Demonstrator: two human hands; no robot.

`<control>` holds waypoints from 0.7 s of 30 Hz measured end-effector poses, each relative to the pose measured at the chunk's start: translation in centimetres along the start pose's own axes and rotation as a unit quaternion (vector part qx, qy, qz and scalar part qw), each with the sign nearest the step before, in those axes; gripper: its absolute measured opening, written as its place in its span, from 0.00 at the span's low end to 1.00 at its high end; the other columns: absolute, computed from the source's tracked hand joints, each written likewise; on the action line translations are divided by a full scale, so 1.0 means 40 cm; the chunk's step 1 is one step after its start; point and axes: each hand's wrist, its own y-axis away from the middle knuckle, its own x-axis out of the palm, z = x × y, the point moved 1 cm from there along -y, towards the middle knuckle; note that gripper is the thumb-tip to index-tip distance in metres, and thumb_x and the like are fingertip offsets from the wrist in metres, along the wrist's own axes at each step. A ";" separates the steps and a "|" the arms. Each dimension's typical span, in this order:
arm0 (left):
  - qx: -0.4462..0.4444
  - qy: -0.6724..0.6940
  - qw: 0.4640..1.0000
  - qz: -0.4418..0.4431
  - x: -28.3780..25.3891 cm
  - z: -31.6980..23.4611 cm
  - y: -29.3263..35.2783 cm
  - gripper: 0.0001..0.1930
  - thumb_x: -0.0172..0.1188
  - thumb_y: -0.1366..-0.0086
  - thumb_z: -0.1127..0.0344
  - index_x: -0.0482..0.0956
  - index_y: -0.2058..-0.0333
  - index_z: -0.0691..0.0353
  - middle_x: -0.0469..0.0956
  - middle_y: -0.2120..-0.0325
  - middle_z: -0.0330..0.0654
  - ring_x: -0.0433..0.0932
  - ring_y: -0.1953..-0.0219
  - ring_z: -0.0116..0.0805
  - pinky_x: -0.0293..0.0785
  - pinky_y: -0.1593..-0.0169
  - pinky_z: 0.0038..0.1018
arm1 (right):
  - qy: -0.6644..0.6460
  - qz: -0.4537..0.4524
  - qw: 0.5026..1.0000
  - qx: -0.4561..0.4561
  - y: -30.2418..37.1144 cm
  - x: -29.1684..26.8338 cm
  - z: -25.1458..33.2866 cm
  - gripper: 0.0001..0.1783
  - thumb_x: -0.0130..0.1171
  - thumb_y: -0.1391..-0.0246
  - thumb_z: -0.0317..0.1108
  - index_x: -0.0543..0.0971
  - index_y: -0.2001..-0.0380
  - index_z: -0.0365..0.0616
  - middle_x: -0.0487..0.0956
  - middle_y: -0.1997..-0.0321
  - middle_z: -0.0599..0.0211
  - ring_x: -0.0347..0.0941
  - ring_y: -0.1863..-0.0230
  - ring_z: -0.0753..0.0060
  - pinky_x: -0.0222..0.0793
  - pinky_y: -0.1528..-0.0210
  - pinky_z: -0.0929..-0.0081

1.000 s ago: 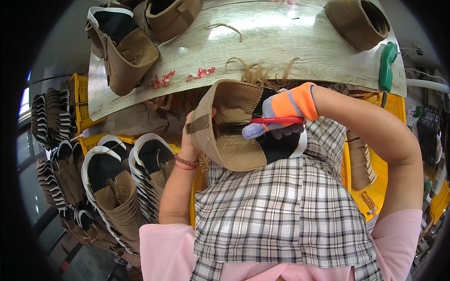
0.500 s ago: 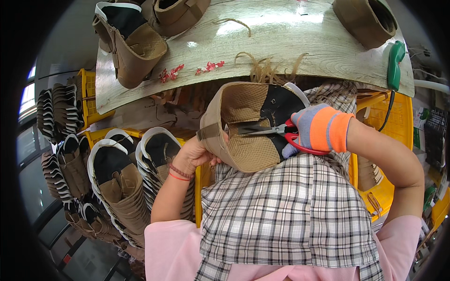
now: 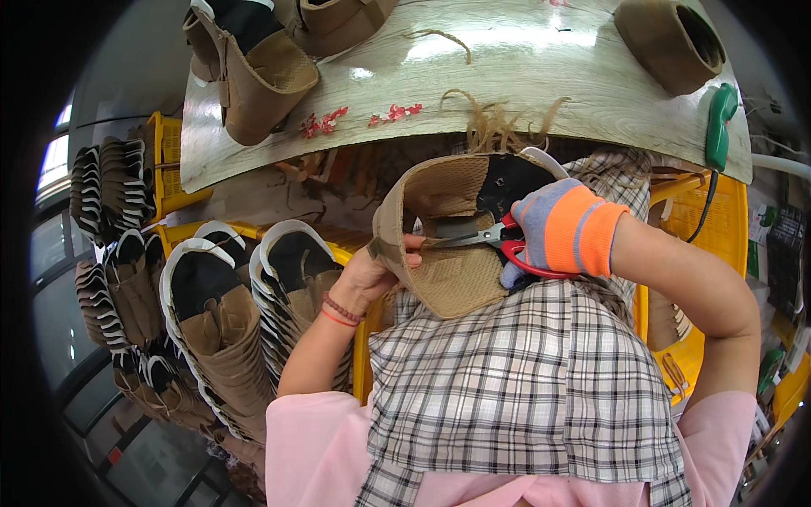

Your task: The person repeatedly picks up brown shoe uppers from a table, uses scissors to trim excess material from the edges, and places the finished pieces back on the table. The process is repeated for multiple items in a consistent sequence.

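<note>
My left hand [image 3: 378, 272] is bare, with a beaded bracelet and a red string at the wrist. It is closed on the left side of a tan boot upper [image 3: 456, 287], with fingertips reaching inside. The upper lies above my lap, its opening facing me, showing a textured tan lining, a black section and a white rim piece. In my right hand [image 3: 568, 226], which wears an orange and grey glove, are red-handled scissors [image 3: 484, 237]. Their blades point left inside the upper, the tips close to my left fingertips. What lies between the blades is too small to tell.
Tan uppers [image 3: 269, 84] stand on the table [image 3: 507, 84], another [image 3: 672, 44] at its far right. Thread scraps [image 3: 494, 131], red bits [image 3: 395, 114] and a green corded tool [image 3: 721, 127] lie along its near edge. Stacked uppers [image 3: 215, 338] fill the left; yellow crates [image 3: 718, 228] flank me.
My left fingers have come farther over the rim into the upper, meeting the scissor tips. The upper has tilted slightly. The whole view has shifted a little.
</note>
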 end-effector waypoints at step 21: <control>0.007 0.004 1.000 0.029 -0.013 0.008 -0.009 0.24 0.69 0.47 0.78 0.78 0.49 0.75 0.82 0.53 0.50 0.83 0.54 0.37 0.79 0.46 0.29 | -0.065 0.026 0.995 0.075 -0.019 -0.028 -0.001 0.43 0.57 0.54 0.76 0.85 0.71 0.38 0.84 0.69 0.51 0.82 0.62 0.49 0.77 0.58 0.60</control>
